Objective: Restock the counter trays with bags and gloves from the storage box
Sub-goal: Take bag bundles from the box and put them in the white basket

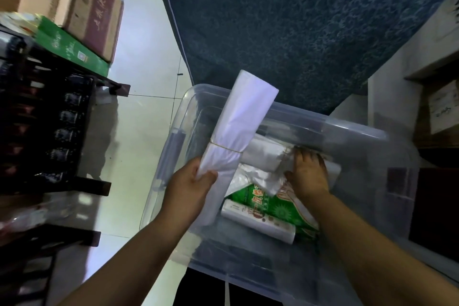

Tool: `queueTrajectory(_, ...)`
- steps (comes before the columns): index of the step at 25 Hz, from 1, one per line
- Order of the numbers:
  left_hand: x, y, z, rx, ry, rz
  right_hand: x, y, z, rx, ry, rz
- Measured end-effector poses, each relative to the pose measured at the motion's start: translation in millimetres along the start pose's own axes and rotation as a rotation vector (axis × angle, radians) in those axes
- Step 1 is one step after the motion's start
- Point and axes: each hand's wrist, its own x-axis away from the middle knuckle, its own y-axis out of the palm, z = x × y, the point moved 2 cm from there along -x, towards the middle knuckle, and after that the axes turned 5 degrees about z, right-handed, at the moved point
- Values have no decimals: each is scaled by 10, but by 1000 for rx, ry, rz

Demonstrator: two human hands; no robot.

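Note:
A clear plastic storage box [352,131] stands on the floor below me. My left hand [191,186] grips the lower end of a white bag bundle [246,112] tied with a rubber band and holds it up over the box's left side. My right hand [308,171] is down inside the box, its fingers closed on another white bag bundle [265,150] that lies there. Beneath it lie a green glove packet [270,204] and a white roll [260,221] with a printed label.
A dark blue mattress [298,20] leans behind the box. To the left stands a dark rack [49,119] of bottles, with cardboard cartons [94,12] and a green carton [69,47] beyond it. Pale floor tiles [139,117] lie between rack and box.

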Motion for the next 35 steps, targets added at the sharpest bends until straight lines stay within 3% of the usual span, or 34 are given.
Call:
queueTrajectory(3, 27, -82, -12, -11, 10, 19, -6, 42, -8, 64, -29, 19)
queueTrajectory(9, 142, -276, 138, -55, 69, -20, 495, -184, -55, -131, -9, -41)
queueTrajectory(12, 244, -403, 238, -77, 86, -50, 873, -497, -50, -180, 54, 18)
queueTrajectory(23, 989, -994, 1168, -7, 349, -244, 2646, -2341, 1, -638, 420, 662)
queueTrajectory(28, 1536, -635, 1769, 36, 543, -375, 3457, -2972, 245, -735, 554, 977)
queueTrajectory(35, 3049, 285, 2674, 114, 817, -743, 4839, -3355, 1055, -1019, 688, 1286)
